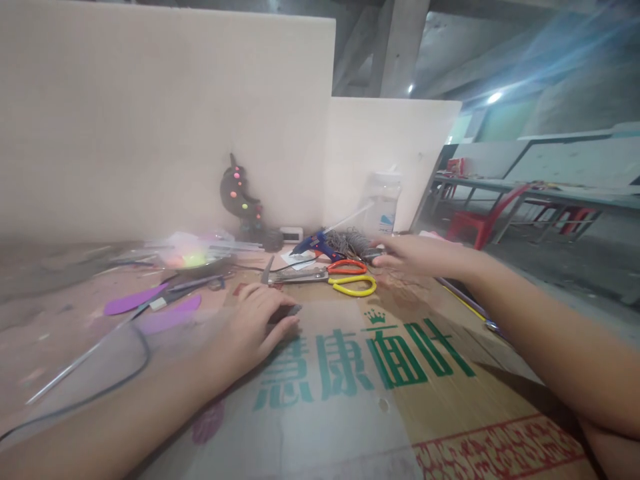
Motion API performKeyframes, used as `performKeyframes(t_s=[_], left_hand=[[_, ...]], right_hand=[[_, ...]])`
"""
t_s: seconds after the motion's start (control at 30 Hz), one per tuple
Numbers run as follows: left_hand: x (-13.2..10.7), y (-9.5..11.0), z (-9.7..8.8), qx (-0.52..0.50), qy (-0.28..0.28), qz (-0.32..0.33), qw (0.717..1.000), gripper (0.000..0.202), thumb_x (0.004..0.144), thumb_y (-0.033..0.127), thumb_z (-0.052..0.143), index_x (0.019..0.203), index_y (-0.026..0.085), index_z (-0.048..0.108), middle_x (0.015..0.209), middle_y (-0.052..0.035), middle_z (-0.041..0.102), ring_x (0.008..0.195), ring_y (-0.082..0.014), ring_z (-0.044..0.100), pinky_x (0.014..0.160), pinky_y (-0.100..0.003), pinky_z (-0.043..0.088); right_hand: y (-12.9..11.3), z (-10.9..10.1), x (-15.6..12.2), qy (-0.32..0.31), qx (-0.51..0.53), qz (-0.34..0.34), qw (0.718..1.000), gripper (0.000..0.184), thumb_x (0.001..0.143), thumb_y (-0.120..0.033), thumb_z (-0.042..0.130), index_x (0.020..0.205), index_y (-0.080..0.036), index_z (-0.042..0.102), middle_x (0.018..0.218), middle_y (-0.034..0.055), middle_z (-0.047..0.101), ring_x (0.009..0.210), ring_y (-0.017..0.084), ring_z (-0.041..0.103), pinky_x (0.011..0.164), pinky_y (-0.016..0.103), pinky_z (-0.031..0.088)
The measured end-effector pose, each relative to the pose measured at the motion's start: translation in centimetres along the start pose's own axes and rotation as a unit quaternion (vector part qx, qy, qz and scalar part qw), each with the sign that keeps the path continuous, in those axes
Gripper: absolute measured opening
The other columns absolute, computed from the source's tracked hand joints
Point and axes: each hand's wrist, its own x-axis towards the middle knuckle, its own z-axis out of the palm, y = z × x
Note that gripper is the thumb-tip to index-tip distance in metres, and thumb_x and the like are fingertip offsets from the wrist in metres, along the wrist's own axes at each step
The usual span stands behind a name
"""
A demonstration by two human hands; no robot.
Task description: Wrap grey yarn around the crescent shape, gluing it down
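Note:
My left hand [260, 319] rests on the printed cardboard sheet [340, 427], its fingers curled round a small dark piece [290, 311] whose kind I cannot make out. Farther back, my right hand [415, 257] reaches in from the right, fingers bent together at a dark bit beside a bundle of grey cord [350, 243]. Between the hands lie scissors [353, 285] with one orange and one yellow handle loop. Just behind them is a blue glue gun [320, 245] with a pale glue stick in its back end.
A dark crescent-shaped ornament [237, 193] with coloured dots stands against the white partition [165, 120]. Nearby are a small white-framed display [291, 235] and a clear bottle [384, 203]. Purple pieces [134, 300] and a dish [195, 263] sit at left. Red chairs [483, 220] stand beyond.

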Motion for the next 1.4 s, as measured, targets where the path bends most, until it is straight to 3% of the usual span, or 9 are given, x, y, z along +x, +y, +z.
performKeyframes(t_s=[0.1,0.23,0.4,0.57,1.03,1.13,1.23,1.33,1.4], left_hand=[[0.0,0.0,0.0,0.002,-0.001,0.003,1.0,0.017,0.095,0.035,0.053,0.1,0.021,0.062,0.096,-0.0042,0.069,0.093,-0.0222,0.059,0.091,-0.043,0.038],[0.0,-0.1,0.2,0.004,-0.001,0.014,1.0,0.018,0.093,0.037,0.055,0.099,0.021,0.062,0.094,-0.0042,0.069,0.093,-0.0224,0.058,0.091,-0.042,0.037],[0.0,-0.2,0.3,0.008,-0.003,0.008,1.0,0.02,0.094,0.038,0.055,0.098,0.02,0.063,0.093,-0.0036,0.069,0.094,-0.0221,0.057,0.09,-0.041,0.036],[0.1,-0.2,0.3,0.009,0.003,0.033,0.999,0.022,0.093,0.04,0.055,0.1,0.021,0.063,0.093,-0.0032,0.07,0.093,-0.0222,0.058,0.092,-0.04,0.034],[0.5,-0.4,0.8,0.038,0.035,0.097,0.994,0.035,0.089,0.047,0.061,0.115,0.023,0.063,0.102,-0.0061,0.071,0.1,-0.0232,0.062,0.095,-0.04,0.039],[0.5,-0.6,0.7,0.009,0.106,0.043,0.993,0.051,0.087,0.047,0.063,0.131,0.023,0.052,0.134,-0.0115,0.058,0.127,-0.0276,0.05,0.107,-0.045,0.034],[0.8,-1.0,0.6,-0.086,0.175,-0.101,0.976,0.077,0.083,0.049,0.066,0.146,0.019,0.034,0.154,-0.0167,0.036,0.142,-0.0304,0.034,0.115,-0.048,0.028],[1.3,-1.7,0.5,-0.226,0.114,-0.25,0.935,0.067,0.086,0.053,0.06,0.14,0.017,0.045,0.143,-0.0153,0.051,0.133,-0.0316,0.047,0.11,-0.048,0.037],[1.5,-1.9,0.4,-0.298,0.059,-0.276,0.912,0.053,0.087,0.055,0.057,0.127,0.019,0.059,0.13,-0.0112,0.064,0.123,-0.0305,0.057,0.105,-0.045,0.042]], right_hand=[[-3.8,1.4,-0.7,-0.094,0.031,-0.106,0.989,0.035,0.095,-0.043,0.052,0.122,-0.026,0.065,0.115,0.0064,0.071,0.087,0.021,0.068,0.069,0.029,0.048],[-6.2,3.5,-1.2,-0.124,0.002,-0.178,0.976,0.024,0.092,-0.037,0.058,0.107,-0.022,0.069,0.099,0.0064,0.072,0.08,0.02,0.066,0.065,0.028,0.044],[-7.5,5.1,-0.7,-0.045,0.055,-0.111,0.991,0.023,0.094,-0.029,0.054,0.081,-0.017,0.068,0.081,0.0055,0.068,0.073,0.018,0.061,0.067,0.028,0.042],[-10.3,7.7,-0.7,-0.062,0.324,0.01,0.944,0.025,0.089,-0.035,0.058,0.1,-0.015,0.068,0.079,0.0024,0.068,0.064,0.013,0.058,0.06,0.025,0.044],[-12.3,10.8,-0.3,-0.029,0.449,0.017,0.893,0.019,0.084,-0.034,0.058,0.075,-0.018,0.06,0.064,-0.0021,0.06,0.057,0.011,0.052,0.054,0.024,0.04],[-11.6,10.9,0.0,0.025,0.446,0.025,0.894,0.018,0.083,-0.035,0.059,0.076,-0.019,0.056,0.064,-0.0026,0.059,0.058,0.012,0.054,0.055,0.024,0.041],[-11.0,10.6,0.1,0.071,0.465,0.034,0.882,0.02,0.082,-0.035,0.06,0.073,-0.02,0.052,0.063,-0.0036,0.057,0.056,0.011,0.052,0.055,0.023,0.042],[-10.6,10.2,0.0,0.074,0.483,0.029,0.872,0.021,0.083,-0.036,0.06,0.073,-0.02,0.052,0.063,-0.0038,0.057,0.055,0.01,0.052,0.054,0.023,0.042],[-10.5,10.2,-0.1,0.069,0.485,0.02,0.872,0.021,0.083,-0.036,0.06,0.073,-0.02,0.053,0.063,-0.0034,0.058,0.056,0.01,0.052,0.055,0.023,0.043]])
